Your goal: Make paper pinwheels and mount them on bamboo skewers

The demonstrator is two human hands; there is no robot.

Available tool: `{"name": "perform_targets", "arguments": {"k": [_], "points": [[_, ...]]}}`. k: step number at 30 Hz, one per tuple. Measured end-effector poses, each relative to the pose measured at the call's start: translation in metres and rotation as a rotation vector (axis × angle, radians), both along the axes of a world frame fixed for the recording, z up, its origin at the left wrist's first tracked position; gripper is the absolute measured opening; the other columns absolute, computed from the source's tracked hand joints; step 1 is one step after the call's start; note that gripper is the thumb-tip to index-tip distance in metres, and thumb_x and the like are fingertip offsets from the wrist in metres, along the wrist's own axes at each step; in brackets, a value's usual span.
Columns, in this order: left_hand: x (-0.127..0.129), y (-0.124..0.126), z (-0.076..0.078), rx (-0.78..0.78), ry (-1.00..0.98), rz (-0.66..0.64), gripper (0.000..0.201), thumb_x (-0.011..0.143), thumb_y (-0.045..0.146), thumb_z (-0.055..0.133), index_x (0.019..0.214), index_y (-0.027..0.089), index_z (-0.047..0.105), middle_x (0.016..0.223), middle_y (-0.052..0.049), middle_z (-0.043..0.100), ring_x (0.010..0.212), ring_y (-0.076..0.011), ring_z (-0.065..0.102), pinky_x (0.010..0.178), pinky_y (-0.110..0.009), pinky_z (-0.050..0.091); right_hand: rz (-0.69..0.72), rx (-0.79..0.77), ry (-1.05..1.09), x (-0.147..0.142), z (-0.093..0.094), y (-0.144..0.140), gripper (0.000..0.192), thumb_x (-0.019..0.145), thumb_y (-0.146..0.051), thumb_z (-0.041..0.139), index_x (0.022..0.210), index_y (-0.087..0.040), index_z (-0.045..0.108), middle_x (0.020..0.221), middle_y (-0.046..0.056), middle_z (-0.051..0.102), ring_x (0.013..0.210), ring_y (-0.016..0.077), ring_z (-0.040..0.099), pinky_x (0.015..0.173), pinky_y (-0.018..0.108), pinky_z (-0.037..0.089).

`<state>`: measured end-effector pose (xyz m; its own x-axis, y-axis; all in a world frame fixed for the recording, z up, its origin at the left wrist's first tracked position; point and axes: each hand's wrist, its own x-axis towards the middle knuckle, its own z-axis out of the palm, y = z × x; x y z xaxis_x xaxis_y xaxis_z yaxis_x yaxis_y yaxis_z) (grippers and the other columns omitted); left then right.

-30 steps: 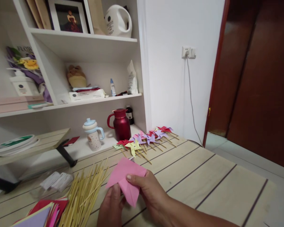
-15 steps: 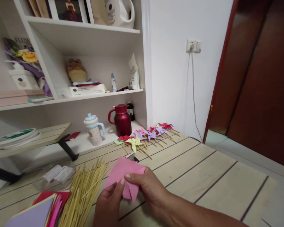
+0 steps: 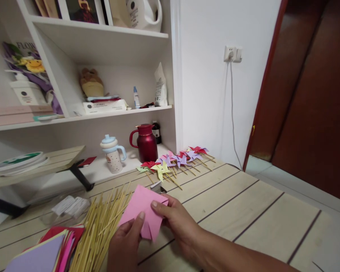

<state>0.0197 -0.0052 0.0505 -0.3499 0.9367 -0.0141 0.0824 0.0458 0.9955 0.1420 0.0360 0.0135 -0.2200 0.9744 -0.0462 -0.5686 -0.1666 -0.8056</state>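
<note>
A pink sheet of paper (image 3: 140,202) with slits cut in it is held above the slatted table. My left hand (image 3: 126,238) pinches its lower left edge, thumb on top. On the right side, my right hand (image 3: 177,217) grips the same sheet, thumb across its face and fingers behind, hidden. Just beyond the paper lies a small metal tool (image 3: 158,187), mostly covered by the sheet. Many thin bamboo sticks (image 3: 98,226) lie in a pile left of my left hand. Beside them is a stack of coloured paper (image 3: 38,253).
Finished paper pinwheels (image 3: 181,160) on sticks lie at the table's back. A red jug (image 3: 147,145) and a light-blue-lidded cup (image 3: 113,156) stand behind. A clear box (image 3: 70,207) sits left of the sticks; a small raised shelf (image 3: 64,156) carries plates (image 3: 18,164).
Both hands have shifted slightly left with the pink paper. My left thumb has slid down and left along the sheet, and the right-hand grip has moved toward its upper right corner.
</note>
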Motion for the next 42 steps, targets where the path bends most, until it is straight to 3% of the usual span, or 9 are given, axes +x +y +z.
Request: {"name": "perform_targets", "arguments": {"k": [3,8,11,13,16,20,26,34,42], "points": [[-0.005,-0.001,-0.004,0.041,0.075,0.02,0.006,0.055,0.024,0.082,0.06,0.024,0.078,0.066,-0.005,0.076,0.068,-0.0247,0.067,0.066,-0.029,0.054,-0.013,-0.011,-0.049,0.0,-0.002,0.001,0.037,0.061,-0.036,0.084,0.085,-0.013,0.065,0.07,0.0,0.068,0.061,0.0126,0.056,0.062,0.025,0.04],[-0.01,-0.005,-0.005,0.07,0.038,0.03,0.03,0.05,-0.002,0.078,0.067,0.022,0.08,0.071,-0.004,0.077,0.073,-0.024,0.066,0.067,-0.026,0.053,-0.009,0.062,-0.11,0.0,-0.001,0.001,0.039,0.071,-0.047,0.077,0.085,-0.015,0.061,0.069,-0.001,0.063,0.061,0.0121,0.055,0.062,0.024,0.04],[-0.015,-0.006,-0.006,0.095,-0.203,-0.002,0.029,0.05,-0.004,0.079,0.071,0.017,0.079,0.074,-0.006,0.076,0.073,-0.0211,0.067,0.071,-0.023,0.053,0.013,0.16,-0.142,0.003,0.0,0.004,0.045,0.084,-0.053,0.064,0.111,-0.019,0.055,0.078,0.0,0.066,0.064,0.0147,0.062,0.069,0.029,0.046],[-0.019,-0.002,-0.01,0.121,-0.362,-0.023,0.025,0.056,0.005,0.082,0.078,0.015,0.079,0.081,-0.006,0.076,0.075,-0.0183,0.067,0.074,-0.021,0.053,0.051,0.264,-0.176,0.005,0.0,0.005,0.057,0.09,-0.049,0.058,0.136,-0.023,0.037,0.091,0.002,0.069,0.068,0.0164,0.067,0.078,0.036,0.05],[-0.023,0.004,-0.017,0.096,-0.583,0.003,0.016,0.073,0.021,0.076,0.089,0.016,0.074,0.089,-0.005,0.075,0.08,-0.0166,0.068,0.075,-0.025,0.056,0.074,0.427,-0.322,0.007,-0.002,0.003,0.067,0.093,-0.037,0.056,0.147,-0.03,0.018,0.112,0.006,0.066,0.072,0.0165,0.07,0.082,0.039,0.051],[-0.023,0.008,-0.02,0.09,-0.722,0.055,0.019,0.079,0.014,0.07,0.098,0.016,0.07,0.097,-0.006,0.075,0.083,-0.015,0.07,0.075,-0.026,0.058,0.019,0.683,-0.641,0.008,-0.003,-0.002,0.051,0.089,-0.015,0.052,0.137,-0.031,0.043,0.123,0.007,0.064,0.075,0.0152,0.068,0.078,0.034,0.051],[-0.018,0.007,-0.021,0.106,-0.747,-0.014,0.012,0.076,0.011,0.072,0.088,0.012,0.07,0.093,-0.008,0.076,0.084,-0.0175,0.071,0.075,-0.027,0.059,-0.084,0.941,-0.794,0.01,0.001,-0.001,0.038,0.081,0.0,0.053,0.103,-0.026,0.071,0.103,0.004,0.071,0.095,0.0197,0.064,0.084,0.03,0.048],[-0.015,0.007,-0.025,0.07,-0.749,-0.161,0.02,0.07,0.024,0.08,0.087,0.015,0.074,0.09,-0.006,0.076,0.08,-0.016,0.07,0.071,-0.024,0.056,-0.147,0.907,-0.713,0.008,-0.001,0.001,0.031,0.081,-0.003,0.06,0.092,-0.026,0.077,0.096,0.005,0.068,0.089,0.0183,0.065,0.076,0.027,0.05],[-0.014,0.003,-0.018,0.101,-0.518,-0.131,0.017,0.061,0.032,0.083,0.064,0.019,0.073,0.07,-0.006,0.072,0.067,-0.0219,0.065,0.064,-0.031,0.054,-0.188,0.775,-0.659,0.009,0.002,-0.002,0.016,0.079,-0.012,0.072,0.086,-0.025,0.078,0.084,0.002,0.071,0.079,0.0182,0.065,0.074,0.028,0.049]]}}
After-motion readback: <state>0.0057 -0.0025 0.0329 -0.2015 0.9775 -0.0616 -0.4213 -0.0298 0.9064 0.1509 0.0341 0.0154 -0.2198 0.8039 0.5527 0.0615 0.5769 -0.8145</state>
